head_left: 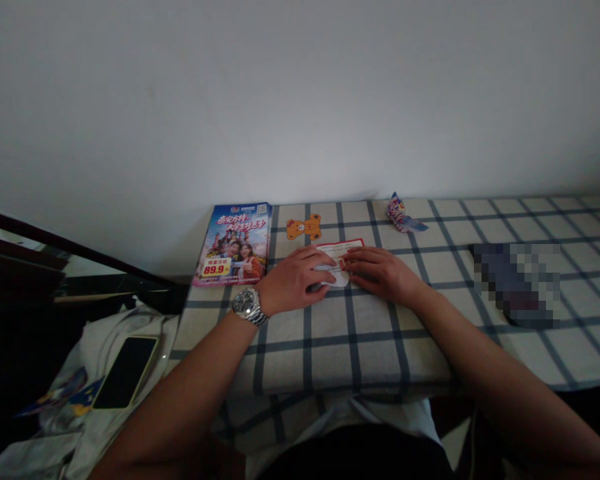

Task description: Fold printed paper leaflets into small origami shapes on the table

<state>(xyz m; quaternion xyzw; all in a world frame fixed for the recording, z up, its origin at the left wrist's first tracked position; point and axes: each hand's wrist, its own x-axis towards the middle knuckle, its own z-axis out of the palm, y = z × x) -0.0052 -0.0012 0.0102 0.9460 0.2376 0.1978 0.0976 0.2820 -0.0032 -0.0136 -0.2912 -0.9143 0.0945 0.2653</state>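
A small folded sheet of paper, white with a red edge along its far side, lies on the checked tablecloth in front of me. My left hand, with a metal watch on the wrist, presses its fingers onto the paper's left part, thumb nearer to me. From the other side, the bent fingers of my right hand grip the paper's right part. Both hands cover much of the sheet. Just beyond them is a cartoon bear lying flat on the cloth.
A stack of colourful flyers lies at the table's left end. Near the wall sits a crumpled wrapper; a dark, partly pixelated object lies right. A phone rests on white cloth or bags, lower left. The tablecloth hangs over the front edge.
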